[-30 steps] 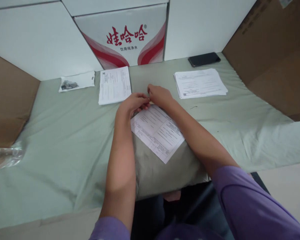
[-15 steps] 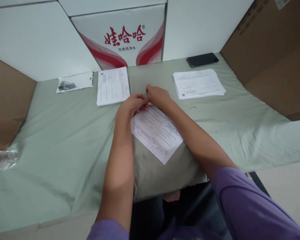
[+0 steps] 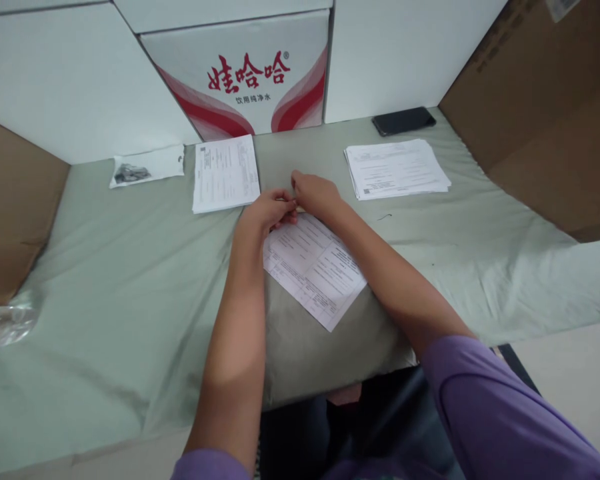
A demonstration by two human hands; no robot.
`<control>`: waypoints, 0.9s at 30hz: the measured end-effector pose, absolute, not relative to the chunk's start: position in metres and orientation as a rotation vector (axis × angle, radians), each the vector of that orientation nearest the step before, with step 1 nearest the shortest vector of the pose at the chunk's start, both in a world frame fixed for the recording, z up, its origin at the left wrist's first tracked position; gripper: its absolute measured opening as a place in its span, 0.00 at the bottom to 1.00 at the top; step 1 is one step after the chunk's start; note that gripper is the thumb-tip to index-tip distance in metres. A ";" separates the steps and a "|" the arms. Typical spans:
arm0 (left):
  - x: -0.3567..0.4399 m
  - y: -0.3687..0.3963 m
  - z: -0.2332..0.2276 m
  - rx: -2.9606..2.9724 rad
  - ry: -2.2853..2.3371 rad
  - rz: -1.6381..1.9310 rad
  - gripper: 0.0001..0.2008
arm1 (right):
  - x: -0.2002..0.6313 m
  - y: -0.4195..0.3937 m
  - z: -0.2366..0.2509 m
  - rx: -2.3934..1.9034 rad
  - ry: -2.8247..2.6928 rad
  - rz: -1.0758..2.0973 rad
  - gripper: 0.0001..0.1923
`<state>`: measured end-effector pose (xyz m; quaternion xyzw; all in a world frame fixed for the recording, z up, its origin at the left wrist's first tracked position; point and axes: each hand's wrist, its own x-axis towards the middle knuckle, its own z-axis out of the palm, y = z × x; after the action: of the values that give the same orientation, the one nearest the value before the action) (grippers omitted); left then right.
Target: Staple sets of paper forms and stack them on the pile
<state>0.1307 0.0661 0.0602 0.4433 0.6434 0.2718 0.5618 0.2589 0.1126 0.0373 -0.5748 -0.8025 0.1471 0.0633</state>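
A printed sheet of paper [image 3: 316,273] lies turned cornerwise in front of me, its far corner hidden under my hands. My left hand [image 3: 274,209] is closed at that corner, its fingertips curled and pinching there. Right beside it, my right hand [image 3: 314,193] is closed too, with its fingers bent and mostly hidden from me. A small pale yellowish bit [image 3: 300,209] shows between the two hands, too small to name.
A stack of printed sheets [image 3: 225,175] lies to the left, another paper stack [image 3: 397,170] to the right. Behind are a black phone [image 3: 404,121], a small white packet [image 3: 155,164] and a white-and-red carton [image 3: 247,73]. Brown cardboard [image 3: 540,133] stands at right; clear plastic [image 3: 5,327] lies left.
Both hands stay at the sheet's far corner with almost no movement. The whole view has shifted very slightly.
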 end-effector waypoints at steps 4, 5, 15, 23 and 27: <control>0.130 0.067 0.057 1.041 1.497 0.661 0.12 | 0.259 0.113 0.038 -1.728 -2.437 0.448 0.15; 0.130 0.067 0.057 1.043 1.493 0.661 0.12 | 0.259 0.113 0.038 -1.728 -2.438 0.449 0.15; 0.133 0.064 0.058 1.034 1.511 0.674 0.12 | 0.258 0.114 0.036 -1.732 -2.424 0.438 0.14; 0.131 0.064 0.053 1.044 1.483 0.673 0.12 | 0.258 0.111 0.038 -1.735 -2.450 0.408 0.16; 0.131 0.064 0.052 1.084 1.494 0.676 0.12 | 0.258 0.112 0.038 -1.735 -2.452 0.419 0.15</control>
<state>0.1307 0.0642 0.0517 0.4590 0.6325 0.2862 0.5544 0.2580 0.1118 0.0377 -0.5713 -0.8072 0.1379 0.0543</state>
